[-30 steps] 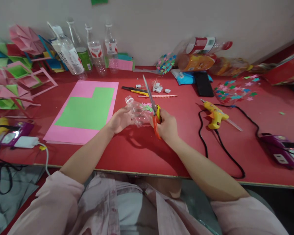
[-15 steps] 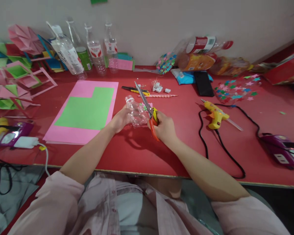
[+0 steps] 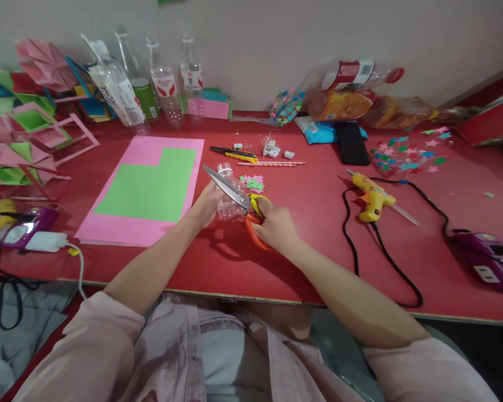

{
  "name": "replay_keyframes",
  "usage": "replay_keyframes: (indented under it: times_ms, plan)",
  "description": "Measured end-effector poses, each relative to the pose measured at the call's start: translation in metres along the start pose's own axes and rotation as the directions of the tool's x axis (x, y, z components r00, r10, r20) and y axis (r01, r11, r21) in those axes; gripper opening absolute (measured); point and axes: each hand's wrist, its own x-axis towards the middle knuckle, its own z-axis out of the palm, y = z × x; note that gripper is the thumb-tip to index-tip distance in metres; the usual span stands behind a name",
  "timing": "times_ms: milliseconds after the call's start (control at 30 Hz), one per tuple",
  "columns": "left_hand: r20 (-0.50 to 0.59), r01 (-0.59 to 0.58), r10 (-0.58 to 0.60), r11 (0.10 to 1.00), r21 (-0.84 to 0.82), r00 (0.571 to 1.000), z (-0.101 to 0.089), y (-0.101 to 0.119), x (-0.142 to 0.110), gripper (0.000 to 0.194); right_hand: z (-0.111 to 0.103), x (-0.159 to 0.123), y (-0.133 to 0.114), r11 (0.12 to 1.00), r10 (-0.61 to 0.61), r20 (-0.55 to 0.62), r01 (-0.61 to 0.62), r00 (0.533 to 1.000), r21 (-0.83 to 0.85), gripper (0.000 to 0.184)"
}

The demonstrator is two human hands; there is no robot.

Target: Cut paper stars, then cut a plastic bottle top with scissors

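Note:
My left hand [image 3: 208, 205] is closed on the side of a clear plastic bottle [image 3: 231, 209], a short piece with its neck pointing up and away. In my right hand [image 3: 277, 224] are scissors [image 3: 228, 187] with one yellow and one orange handle loop. Their blades look closed and lie across the bottle, pointing to the upper left. Just behind the bottle lies a small pile of pink and green paper stars [image 3: 252, 183]. Farther back are a yellow and black utility knife [image 3: 235, 154] and a patterned pink strip [image 3: 271, 163].
Pink and green paper sheets [image 3: 146, 192] lie on the left. A yellow glue gun [image 3: 373, 198] with a black cord rests on the right, near a black phone [image 3: 352, 143]. Several bottles [image 3: 166, 86] stand along the wall. Purple power strips [image 3: 486, 259] sit at both sides.
The scissors have swung left and down, from pointing steeply up to lying across the bottle. The star pile shows more fully now. My left hand keeps its hold.

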Motion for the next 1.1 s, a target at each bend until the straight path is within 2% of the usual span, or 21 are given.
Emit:
replay_keyframes:
  times_ms: [67,167,300,467,700,800,900,967,1100]
  plan:
    - [0.000,0.002,-0.002,1.000,-0.011,1.000,-0.001,0.002,0.001,0.024,-0.002,0.001,-0.001,0.998,0.012,0.005,-0.013,1.000,0.057,0.028]
    - [-0.056,-0.029,0.028,0.999,-0.015,0.998,-0.006,0.008,0.002,0.026,-0.007,0.003,-0.003,0.975,0.057,0.040,-0.064,0.998,0.213,0.040]
    - [-0.118,-0.068,0.059,0.995,-0.075,0.991,-0.014,0.017,0.007,0.022,-0.017,0.006,-0.003,0.901,0.104,0.195,-0.176,0.975,0.396,0.049]
    - [-0.223,-0.150,0.126,0.984,-0.097,0.967,-0.025,0.021,0.015,0.014,-0.028,0.009,-0.007,0.919,0.122,0.325,-0.231,0.938,0.320,0.050]
    - [-0.274,-0.211,0.165,0.966,-0.148,0.947,-0.031,0.031,0.018,0.019,-0.050,0.022,-0.021,0.961,0.025,0.462,-0.149,0.887,0.232,0.051]
    - [-0.392,-0.219,0.151,0.967,-0.133,0.908,-0.030,0.034,0.019,0.015,-0.053,0.022,-0.021,0.963,-0.003,0.583,-0.154,0.813,0.220,0.053]
    - [-0.481,-0.263,0.173,0.957,-0.125,0.859,-0.032,0.034,0.022,0.014,-0.049,0.015,-0.017,0.936,0.026,0.685,-0.259,0.728,0.240,0.056]
    - [-0.480,-0.304,0.212,0.945,-0.122,0.851,-0.037,0.034,0.024,0.012,-0.045,0.009,-0.014,0.924,0.053,0.680,-0.295,0.731,0.245,0.057]
    - [-0.474,-0.392,0.292,0.911,-0.125,0.831,-0.046,0.032,0.025,0.011,-0.037,0.003,-0.010,0.944,0.060,0.673,-0.261,0.737,0.201,0.059]
